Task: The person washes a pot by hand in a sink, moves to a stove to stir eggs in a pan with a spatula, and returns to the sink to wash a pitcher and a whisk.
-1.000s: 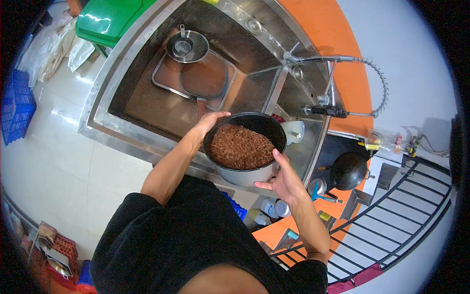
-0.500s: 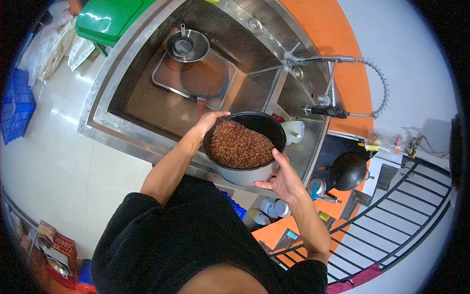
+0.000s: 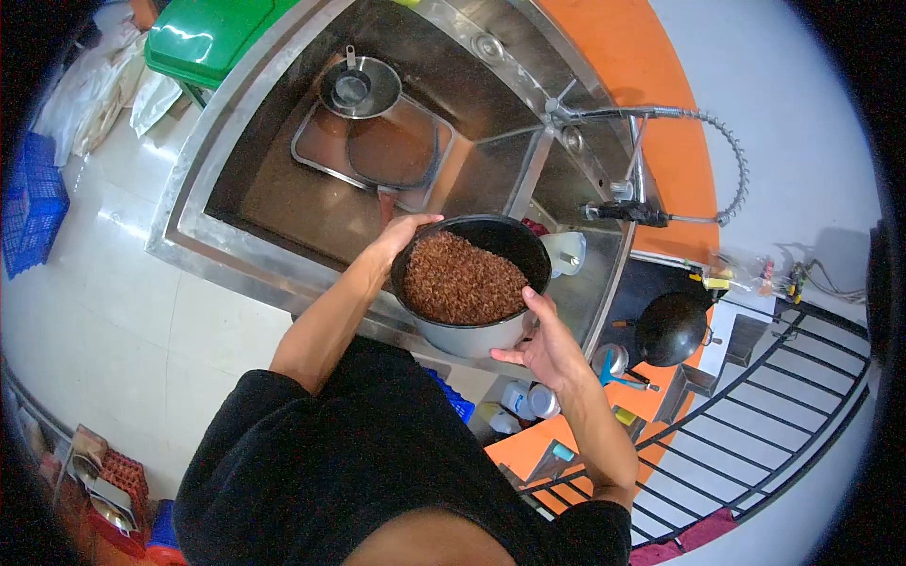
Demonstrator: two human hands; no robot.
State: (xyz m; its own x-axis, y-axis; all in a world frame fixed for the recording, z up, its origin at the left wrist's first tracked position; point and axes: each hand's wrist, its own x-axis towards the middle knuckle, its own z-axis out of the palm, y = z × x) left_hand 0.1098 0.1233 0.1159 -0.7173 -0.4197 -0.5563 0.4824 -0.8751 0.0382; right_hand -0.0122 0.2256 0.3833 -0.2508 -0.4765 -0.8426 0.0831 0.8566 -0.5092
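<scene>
Between my two hands is a round cooking pot [image 3: 477, 340], grey outside and black inside, held above the front edge of the sink. Reddish-brown cooked grains [image 3: 462, 283] fill much of it, heaped toward one side. My left hand [image 3: 404, 241] grips the pot's left rim, its fingers partly hidden behind the wall. At the right side, my right hand [image 3: 547, 344] has its thumb on the rim and its fingers around the lower wall. Beyond the pot, the sink [image 3: 274, 193] contains a rectangular tray [image 3: 321, 160], a dark pan with a brown handle [image 3: 387, 203] and a metal bowl [image 3: 382, 90].
A spring-hose faucet [image 3: 642, 212] rises at the sink's right. To the right sit a black wok [image 3: 670, 330] and a black metal rack [image 3: 755, 424]. A green bin [image 3: 208, 47] and a blue crate [image 3: 36, 203] stand on the left. White containers [image 3: 519, 401] are below the counter.
Almost nothing differs. Both hands keep the pot in the same place, and the view has shifted very slightly.
</scene>
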